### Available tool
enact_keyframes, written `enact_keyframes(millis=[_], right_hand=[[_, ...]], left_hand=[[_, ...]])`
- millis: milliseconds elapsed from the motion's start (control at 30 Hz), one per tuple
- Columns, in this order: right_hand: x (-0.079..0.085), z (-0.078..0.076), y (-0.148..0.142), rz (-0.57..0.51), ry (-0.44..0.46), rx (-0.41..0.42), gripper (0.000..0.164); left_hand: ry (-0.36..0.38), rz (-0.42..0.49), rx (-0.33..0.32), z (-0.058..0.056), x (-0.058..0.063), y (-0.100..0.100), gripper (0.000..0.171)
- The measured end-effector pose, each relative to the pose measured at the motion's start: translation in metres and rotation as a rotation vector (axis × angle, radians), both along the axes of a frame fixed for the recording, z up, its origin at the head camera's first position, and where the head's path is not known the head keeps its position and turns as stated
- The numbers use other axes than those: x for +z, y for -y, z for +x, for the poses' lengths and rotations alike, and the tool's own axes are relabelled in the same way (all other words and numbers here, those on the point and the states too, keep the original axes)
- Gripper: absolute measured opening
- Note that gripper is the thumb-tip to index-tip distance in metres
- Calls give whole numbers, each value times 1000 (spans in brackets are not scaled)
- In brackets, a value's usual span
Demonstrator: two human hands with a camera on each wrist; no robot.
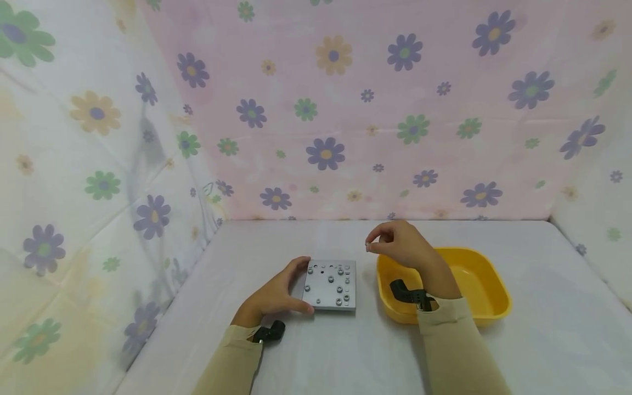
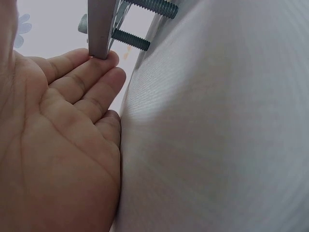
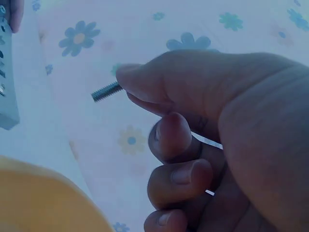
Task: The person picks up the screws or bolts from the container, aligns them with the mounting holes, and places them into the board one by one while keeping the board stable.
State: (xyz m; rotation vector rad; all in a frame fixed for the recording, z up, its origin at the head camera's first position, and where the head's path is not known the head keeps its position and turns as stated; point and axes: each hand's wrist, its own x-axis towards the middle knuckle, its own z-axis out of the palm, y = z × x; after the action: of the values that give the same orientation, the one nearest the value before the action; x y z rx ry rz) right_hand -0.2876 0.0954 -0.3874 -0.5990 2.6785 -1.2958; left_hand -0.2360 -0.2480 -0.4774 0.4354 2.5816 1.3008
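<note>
A square silver metal plate (image 1: 328, 285) with several screws and holes lies at the middle of the table. At its left side my left hand (image 1: 276, 291) grips it, thumb by the near corner and fingertips by the far one. Threaded screw shafts (image 2: 133, 39) jut from the plate's underside in the left wrist view. My right hand (image 1: 402, 244) is raised over the far left rim of a yellow bin (image 1: 494, 280). Between thumb and forefinger it pinches a small screw (image 3: 106, 92), threaded end outward; its head is hidden by the fingers.
The bin stands on the white tabletop (image 1: 207, 323) right of the plate, partly covered by the right forearm. Flowered cloth (image 1: 365, 137) hangs behind the table and along both sides. A black wrist camera (image 1: 407, 292) sits at the right wrist, another (image 1: 271, 331) at the left.
</note>
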Motion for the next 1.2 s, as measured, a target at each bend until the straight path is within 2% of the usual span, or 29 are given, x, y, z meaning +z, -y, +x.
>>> enact_keyframes(millis=[300, 633, 1000, 1200], right_hand=[[-2, 8, 20, -62, -50, 1, 8], [-3, 13, 42, -105, -23, -19, 12], [-16, 19, 74, -33, -9, -12, 4], [-17, 23, 84, -10, 6, -68, 5]], left_hand=[[5, 4, -9, 0, 1, 0, 127], [10, 1, -10, -3, 2, 3, 127], [3, -4, -10, -2, -1, 4, 127], [6, 3, -14, -2, 1, 3, 126]])
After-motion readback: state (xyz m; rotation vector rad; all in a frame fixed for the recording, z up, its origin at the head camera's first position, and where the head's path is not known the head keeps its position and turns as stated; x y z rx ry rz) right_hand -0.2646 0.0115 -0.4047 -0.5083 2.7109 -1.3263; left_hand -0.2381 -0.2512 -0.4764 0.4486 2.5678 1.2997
